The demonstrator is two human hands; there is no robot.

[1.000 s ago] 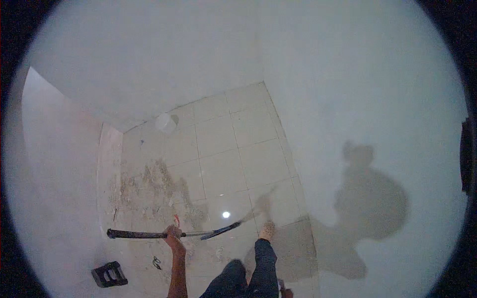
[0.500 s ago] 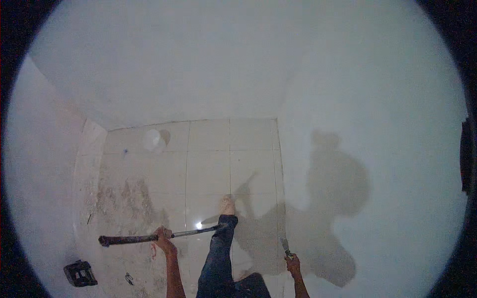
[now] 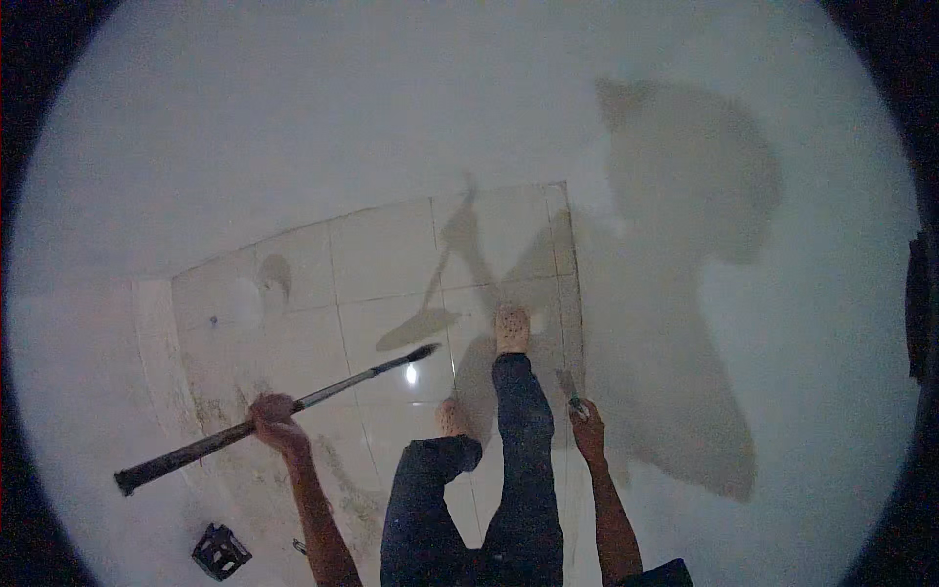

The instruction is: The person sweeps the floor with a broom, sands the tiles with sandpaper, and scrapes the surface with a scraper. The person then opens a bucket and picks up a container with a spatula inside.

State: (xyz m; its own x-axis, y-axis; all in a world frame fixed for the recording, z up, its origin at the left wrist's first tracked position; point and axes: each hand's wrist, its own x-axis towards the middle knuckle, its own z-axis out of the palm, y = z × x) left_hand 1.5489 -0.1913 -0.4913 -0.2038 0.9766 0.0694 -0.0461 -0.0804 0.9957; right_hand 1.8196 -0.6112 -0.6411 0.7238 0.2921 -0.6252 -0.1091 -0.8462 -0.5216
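Observation:
A long pole (image 3: 186, 457) with a thick dark grip, a thinner metallic part and a dark tip slants over the tiled floor. My left hand (image 3: 278, 423) is closed around it near the end of the grip, and the tip points up to the right. On the right, beside the wall, my right hand (image 3: 587, 430) is closed around the handle of a scraper (image 3: 567, 385). Its flat, light blade points away from me. The handle is mostly hidden by my fingers.
Pale walls meet the tiled floor (image 3: 386, 245); brown dirt marks its left part. A whitish round thing (image 3: 256, 299) stands near the far left corner. A black crate-like object (image 3: 221, 553) lies lower left. My feet are on the tiles, and my shadow covers the right wall.
My view has shifted, and both feet now show. The pole's tip has swung up and away from my leg. My right hand with the scraper is farther forward along the wall.

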